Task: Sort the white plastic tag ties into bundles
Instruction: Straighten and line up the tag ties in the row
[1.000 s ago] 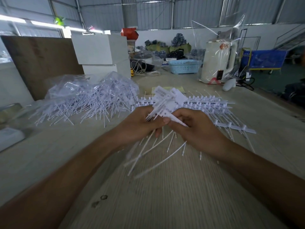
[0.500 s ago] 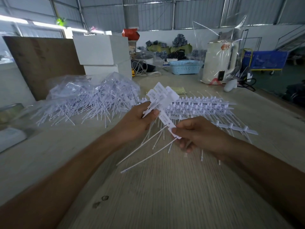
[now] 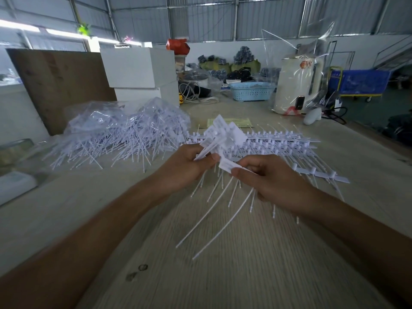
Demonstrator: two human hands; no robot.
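Observation:
My left hand (image 3: 186,167) grips a small fan of white tag ties (image 3: 223,136) by their necks, flat heads up, thin tails hanging toward the table. My right hand (image 3: 268,177) pinches the flat head of one more tag tie (image 3: 229,166) right beside that fan, its long tail curving down toward me. Behind my hands lies a row of sorted tag ties (image 3: 278,143) on the table. A loose heap of tag ties (image 3: 124,139), partly in clear plastic bags, lies to the left.
The wooden table (image 3: 245,264) stretches toward me. White boxes (image 3: 138,70) and a brown board (image 3: 58,83) stand behind the heap. A blue basket (image 3: 252,91) and a white appliance in plastic wrap (image 3: 296,85) sit at the back. A yellow paper (image 3: 238,122) lies beyond the fan.
My right hand, which had pulled one tie down and away from the fan, has brought it back up beside the ties in my left hand. The left hand stays put.

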